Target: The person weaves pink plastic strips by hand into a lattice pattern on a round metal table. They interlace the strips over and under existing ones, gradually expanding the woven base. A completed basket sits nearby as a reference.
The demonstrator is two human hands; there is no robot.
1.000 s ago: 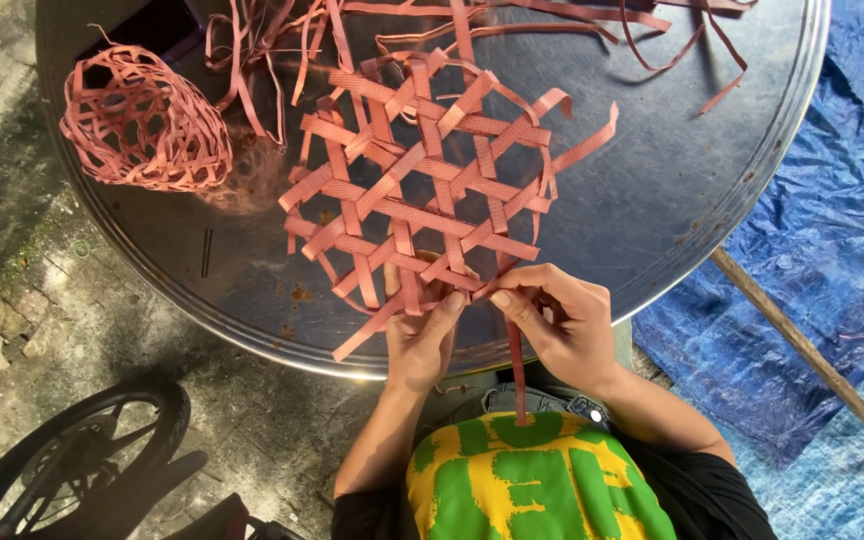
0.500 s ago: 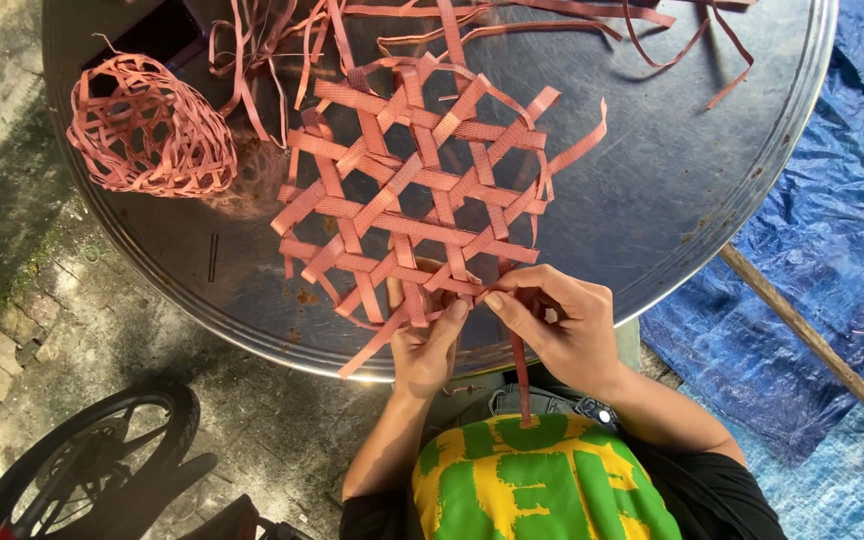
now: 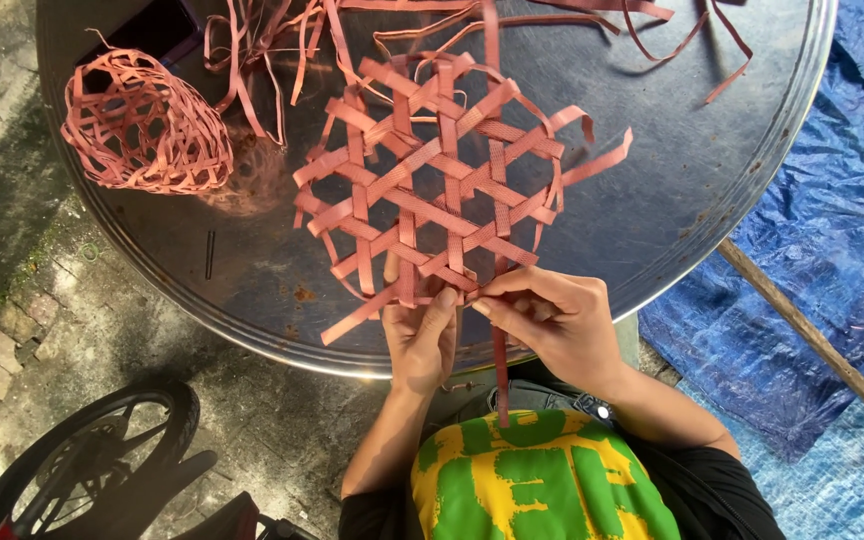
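Open hexagonal weave partly built; near edge under the fingers.

The woven mat (image 3: 432, 190) lay flat on the round metal table (image 3: 692, 190), ends loose all round. At its 6 o'clock edge, left hand (image 3: 420, 335) pressed the weave, fingers together; right hand (image 3: 557, 320) pinched the hanging strip (image 3: 500, 375). Finished small basket (image 3: 142, 125) sat at 9 o'clock; spare strips (image 3: 592, 15) at 12.

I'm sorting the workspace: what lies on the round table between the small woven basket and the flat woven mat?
In the head view, loose pink strips trail between the small woven basket and the flat woven mat; below them, bare metal table.
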